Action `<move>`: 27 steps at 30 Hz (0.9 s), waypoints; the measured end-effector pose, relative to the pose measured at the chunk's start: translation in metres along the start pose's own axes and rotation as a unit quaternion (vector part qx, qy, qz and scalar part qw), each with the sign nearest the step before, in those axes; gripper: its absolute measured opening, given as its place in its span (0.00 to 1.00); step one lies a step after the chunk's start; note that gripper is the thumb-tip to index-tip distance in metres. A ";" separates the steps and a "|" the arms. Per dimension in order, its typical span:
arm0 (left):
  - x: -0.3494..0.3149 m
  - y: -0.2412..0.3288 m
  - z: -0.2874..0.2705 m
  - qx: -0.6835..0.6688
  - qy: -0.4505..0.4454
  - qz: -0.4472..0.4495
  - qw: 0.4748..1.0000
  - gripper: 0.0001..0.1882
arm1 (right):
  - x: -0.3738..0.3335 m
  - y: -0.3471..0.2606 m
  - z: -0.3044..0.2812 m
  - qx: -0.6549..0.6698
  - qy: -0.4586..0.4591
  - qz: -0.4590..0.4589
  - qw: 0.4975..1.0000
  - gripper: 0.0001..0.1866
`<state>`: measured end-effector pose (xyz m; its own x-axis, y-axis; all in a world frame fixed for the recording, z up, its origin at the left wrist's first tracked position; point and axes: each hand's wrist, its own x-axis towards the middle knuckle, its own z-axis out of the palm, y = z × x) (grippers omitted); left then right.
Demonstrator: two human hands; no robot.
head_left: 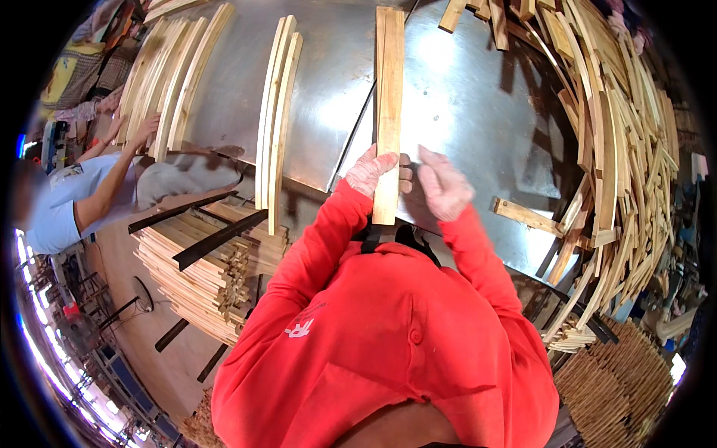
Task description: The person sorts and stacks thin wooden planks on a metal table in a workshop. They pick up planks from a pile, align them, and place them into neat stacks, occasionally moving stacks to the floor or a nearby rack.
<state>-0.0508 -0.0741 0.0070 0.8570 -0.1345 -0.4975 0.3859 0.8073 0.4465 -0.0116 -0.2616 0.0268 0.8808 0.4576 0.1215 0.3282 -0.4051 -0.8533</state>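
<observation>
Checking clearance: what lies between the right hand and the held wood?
In the head view, fingertips of the left hand show past the right edge of the held wood, toward the right hand, with metal table behind.

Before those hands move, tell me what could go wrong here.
The left hand alone grips the wood near its near end, with the right hand off it, so the far end might swing. The red left sleeve is close to strips overhanging the table edge and could knock them. The jumbled pile at right looks loosely heaped; pieces might slide.
</observation>
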 end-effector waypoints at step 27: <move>-0.026 0.091 -0.026 0.729 0.387 0.068 0.560 0.29 | 0.064 0.084 -0.135 -0.419 0.057 0.045 0.905 0.39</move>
<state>-0.0471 0.0182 0.0411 0.7253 0.6170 -0.3053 0.6874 -0.6246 0.3708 0.1187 -0.3732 0.0316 0.9305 0.3277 0.1636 0.3551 -0.9165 -0.1840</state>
